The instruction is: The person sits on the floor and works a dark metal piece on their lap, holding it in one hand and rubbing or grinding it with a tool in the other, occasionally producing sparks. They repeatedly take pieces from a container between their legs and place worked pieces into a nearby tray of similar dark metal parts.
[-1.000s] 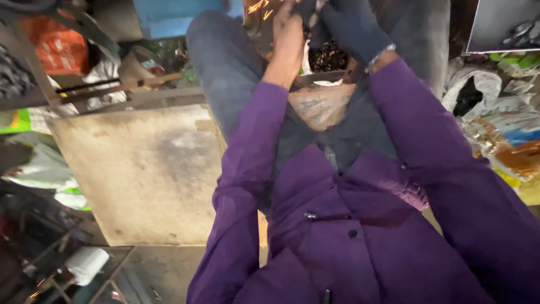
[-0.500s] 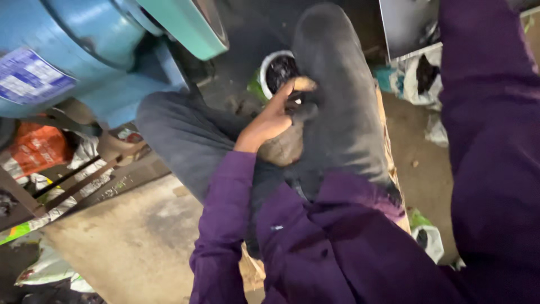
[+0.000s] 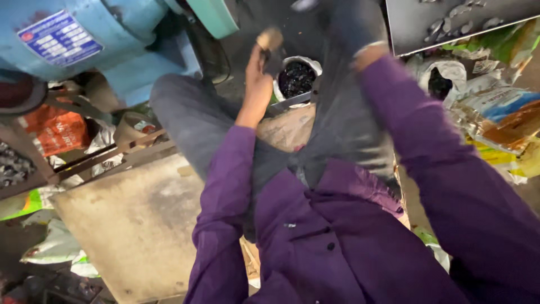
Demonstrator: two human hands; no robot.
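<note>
Top centre, the left hand (image 3: 260,79) is gripping a small tan-tipped dark piece (image 3: 271,46) above the white sack of dark bits (image 3: 297,77); the right hand (image 3: 351,25) is blurred, grip unclear.

A seated person's left hand (image 3: 260,84) is raised between the knees, closed on a small block (image 3: 269,38), directly left of an open bag of small dark pieces (image 3: 297,77) on the floor. The right hand (image 3: 351,25) reaches farther forward, just under a metal tray (image 3: 416,22) at upper right. A machine housing (image 3: 95,39) stands at upper left, with a flat board (image 3: 135,225) beside the left leg and packets (image 3: 495,118) piled at right.
</note>
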